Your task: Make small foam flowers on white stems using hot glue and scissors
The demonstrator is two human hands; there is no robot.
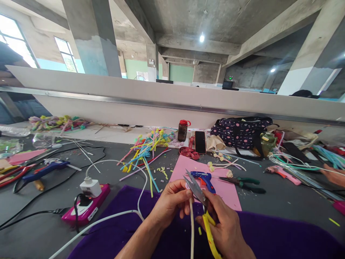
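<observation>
In the head view my left hand (178, 199) pinches the top end of a pale cord-like stem (192, 230), which hangs down past the lower edge. A small pinkish bit shows at my fingertips. My right hand (222, 219) is closed round yellow-handled scissors (208, 230). Their metal blades point up and left, slightly apart, right beside my left fingertips. Behind the blades a blue glue gun (206, 178) lies on a pink sheet (231, 194). Dark-green-handled pliers (248, 183) rest across the sheet's right side. A purple cloth (129, 216) lies beneath my hands.
A magenta power strip (98, 205) with a white plug and cables sits at left. Colourful stems (148, 147), a brown bottle (182, 131), a phone (200, 142) and a patterned bag (242, 133) stand farther back. Another person's hand (334, 175) is at the right edge, near a pink glue gun (285, 174).
</observation>
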